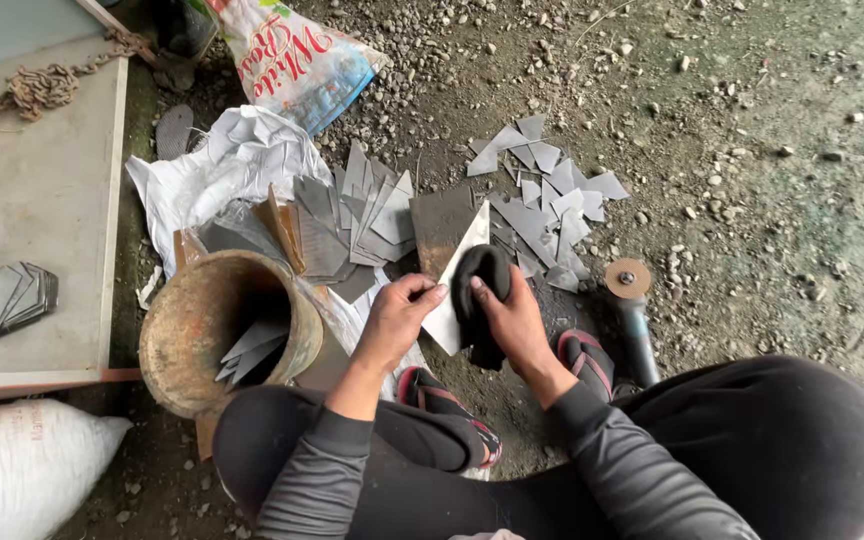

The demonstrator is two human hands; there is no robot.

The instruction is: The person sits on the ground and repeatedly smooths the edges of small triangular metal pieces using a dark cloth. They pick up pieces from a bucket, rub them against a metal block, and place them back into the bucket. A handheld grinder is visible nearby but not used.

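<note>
My left hand pinches the near edge of a pale triangular metal piece, thumb on top and fingers curled beneath, holding it tilted with its point aimed away from me. My right hand is closed around a black cloth that is pressed against the right side of that same piece and drapes down over its lower edge. Beyond the piece, on the gravel floor, lies a rusty flat plate; to the left of the piece sits a fanned stack of cut metal shapes on crumpled white sheeting, and nearer me on that side a rusty pipe section holds a few more offcuts. To the right of the piece more scattered grey offcuts lie loose, and an angle grinder rests close by my right foot.

To wipe well, I judge I should keep my left grip firm near the corner, keep the cloth thick between my palm and the cut edges, and stroke along the face away from my fingers, since those edges look sharp.
</note>
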